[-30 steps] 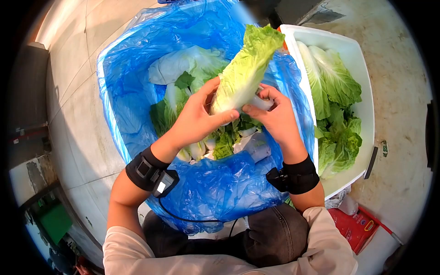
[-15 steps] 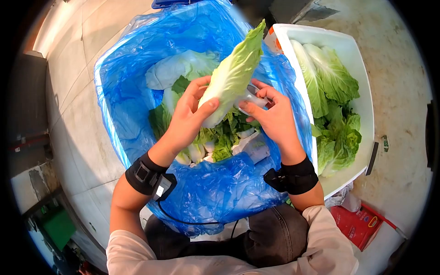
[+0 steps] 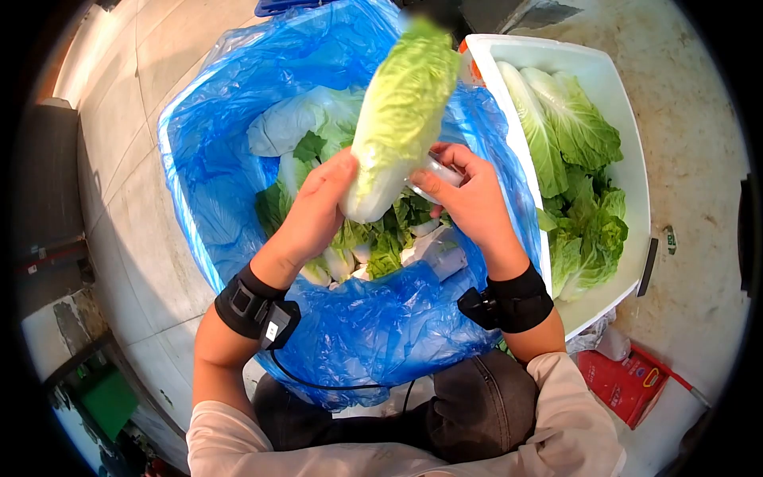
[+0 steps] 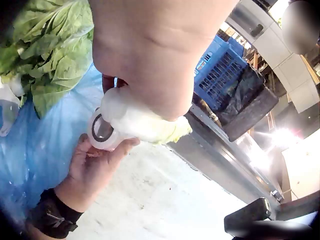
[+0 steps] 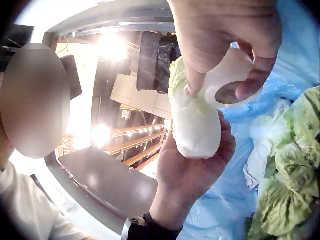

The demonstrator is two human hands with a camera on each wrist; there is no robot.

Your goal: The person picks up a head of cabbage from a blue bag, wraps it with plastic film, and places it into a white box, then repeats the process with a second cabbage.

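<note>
A napa cabbage point(image 3: 401, 119) with a white base and pale green leaves is held up over the blue bag. My left hand point(image 3: 322, 203) grips it around its lower left side; most of its fingers are hidden behind the cabbage in the head view. A roll of clear tape point(image 5: 234, 65) with a dark core sits between the thumb and fingers of my right hand point(image 3: 477, 199). The roll lies against the cabbage's side, near the base. In the right wrist view, a right-hand fingertip point(image 5: 192, 86) presses on the cabbage.
Below the hands, a blue plastic bag point(image 3: 373, 334) lines a container with several cabbages point(image 3: 298, 171) inside. To the right stands a white foam box point(image 3: 638, 151) holding more cabbages point(image 3: 584, 131). A red bag point(image 3: 624, 385) lies on the floor at lower right. Blue crates point(image 4: 217, 72) stand farther off.
The cabbage has turned about its length between the hands and shifted a little left, its leafy face now toward the head camera. The tape roll has stayed beside its base.
</note>
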